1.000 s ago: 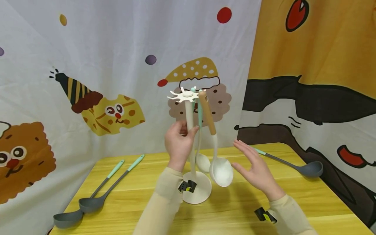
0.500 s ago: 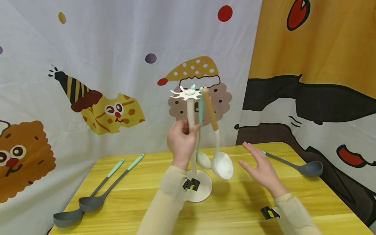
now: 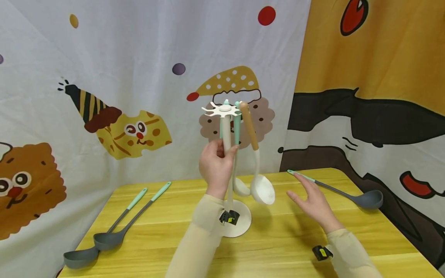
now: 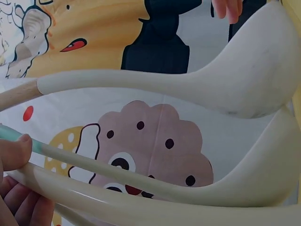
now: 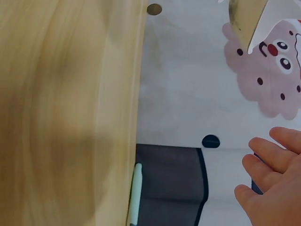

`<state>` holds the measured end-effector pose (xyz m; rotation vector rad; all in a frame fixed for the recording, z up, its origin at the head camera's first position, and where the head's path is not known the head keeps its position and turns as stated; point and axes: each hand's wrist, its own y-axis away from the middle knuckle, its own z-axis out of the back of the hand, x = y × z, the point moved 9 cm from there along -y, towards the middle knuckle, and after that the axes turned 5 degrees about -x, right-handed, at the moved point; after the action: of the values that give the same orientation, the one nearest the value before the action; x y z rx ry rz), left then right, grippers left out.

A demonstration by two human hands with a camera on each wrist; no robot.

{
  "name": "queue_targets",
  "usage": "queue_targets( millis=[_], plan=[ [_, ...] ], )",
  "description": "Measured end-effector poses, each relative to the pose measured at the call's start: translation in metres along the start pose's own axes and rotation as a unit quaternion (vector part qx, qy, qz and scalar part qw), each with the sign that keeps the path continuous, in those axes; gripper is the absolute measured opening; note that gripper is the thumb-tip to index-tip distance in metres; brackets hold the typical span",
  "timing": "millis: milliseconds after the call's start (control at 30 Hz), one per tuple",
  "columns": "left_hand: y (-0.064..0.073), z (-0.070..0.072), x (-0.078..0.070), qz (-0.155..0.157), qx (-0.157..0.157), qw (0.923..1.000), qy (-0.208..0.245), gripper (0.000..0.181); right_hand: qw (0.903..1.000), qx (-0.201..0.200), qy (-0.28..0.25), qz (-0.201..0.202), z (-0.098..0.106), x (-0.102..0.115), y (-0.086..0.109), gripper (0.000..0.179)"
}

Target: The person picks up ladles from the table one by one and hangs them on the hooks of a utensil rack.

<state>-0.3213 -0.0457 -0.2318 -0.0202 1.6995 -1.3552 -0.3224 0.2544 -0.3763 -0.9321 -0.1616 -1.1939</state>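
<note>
My left hand [image 3: 218, 168] grips the pole of a white utensil stand, whose round base [image 3: 242, 224] rests on the table. A white ladle with a wooden handle [image 3: 263, 189] hangs from the right of its hook ring [image 3: 224, 109]. Behind it hangs a white utensil with a mint handle [image 3: 237, 131]; in the left wrist view its rounded white bowl [image 4: 263, 174] sits below the wooden-handled ladle [image 4: 235, 80]. Another mint handle shows partly behind the pole. My right hand [image 3: 314, 202] hovers with fingers extended, apart from the hanging ladle.
Two dark grey ladles with mint handles, one nearer [image 3: 80, 258] and one behind [image 3: 109, 240], lie touching at the table's left. Another grey ladle [image 3: 368, 199] lies at the right edge. A printed curtain [image 3: 146, 46] hangs behind the yellow wooden table [image 3: 167, 247].
The hook ring has turned slightly and the hanging ladles have swung backward. My left hand and the pole have shifted a little right. My right hand has drawn away to the right.
</note>
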Motion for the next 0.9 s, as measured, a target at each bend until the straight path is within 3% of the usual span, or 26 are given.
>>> queue_targets(
  millis=[600,900],
  plan=[
    [0.003,0.003,-0.006,-0.017,-0.04,0.9987,-0.025,0.031,0.9984,0.023,0.043,-0.031,0.004,-0.028,-0.003,0.075],
    [0.002,0.001,-0.006,-0.017,-0.027,0.9987,-0.039,0.031,0.9965,0.024,0.075,-0.028,0.008,-0.043,-0.011,0.077]
  ],
)
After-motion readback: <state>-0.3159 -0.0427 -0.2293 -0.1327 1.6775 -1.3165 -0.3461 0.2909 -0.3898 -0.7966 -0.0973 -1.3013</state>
